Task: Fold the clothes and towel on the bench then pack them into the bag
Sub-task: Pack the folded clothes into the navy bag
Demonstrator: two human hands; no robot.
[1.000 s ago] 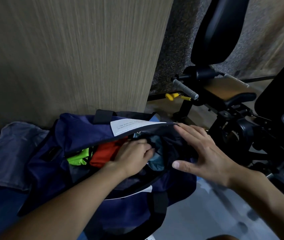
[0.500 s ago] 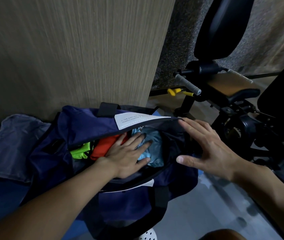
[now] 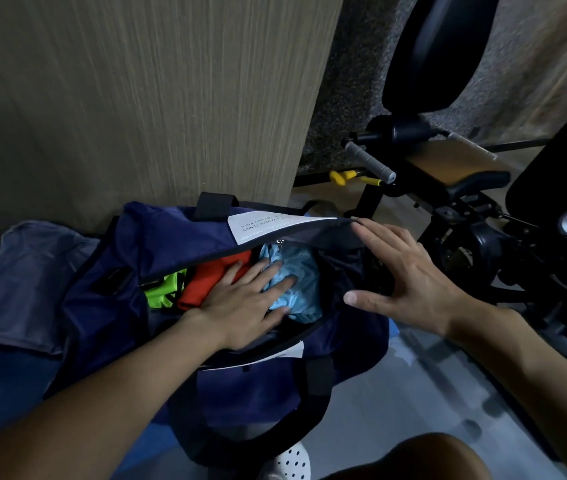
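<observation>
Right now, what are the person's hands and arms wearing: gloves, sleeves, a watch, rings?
The left hand and right hand are bare: no gloves, no rings visible. The left forearm and right forearm are uncovered to the frame edge, with no sleeves, watch or wristband in view.

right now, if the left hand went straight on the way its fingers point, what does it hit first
The left hand lies flat on the light blue garment; going on over it, it would likely meet the bag at its far flap, near the zip pull, though depth is unclear.
</observation>
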